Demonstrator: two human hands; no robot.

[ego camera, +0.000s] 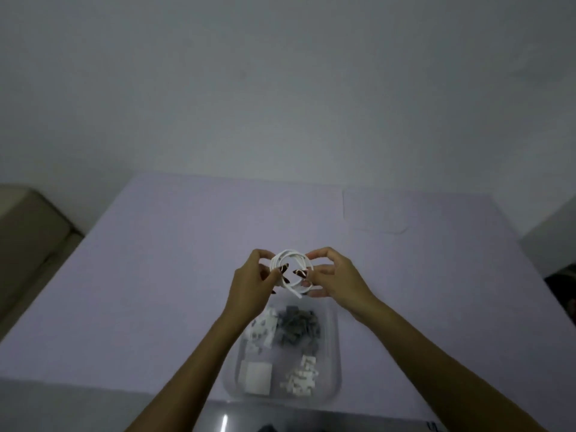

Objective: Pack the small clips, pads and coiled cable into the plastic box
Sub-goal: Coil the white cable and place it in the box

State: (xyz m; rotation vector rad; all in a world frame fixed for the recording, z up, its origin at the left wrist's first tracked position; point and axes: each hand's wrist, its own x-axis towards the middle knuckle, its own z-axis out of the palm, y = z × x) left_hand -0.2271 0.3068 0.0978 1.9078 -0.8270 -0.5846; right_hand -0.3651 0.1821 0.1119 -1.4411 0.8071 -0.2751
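Both hands work on the white coiled cable (291, 269), held in the air just beyond the far edge of the plastic box (333, 353). Left hand (252, 285) pinches the left side of the loop with fingers closed on it; right hand (335, 277) pinches the right side the same way, probably to keep the turns from springing apart (a loose end pokes out underneath). Holding it over the worktop (156, 275) near the box keeps the drop short. Inside the box already lie grey clips (297, 330), white pads (255, 372) and small white clips (300, 377). The cable looks like the last item to go in.
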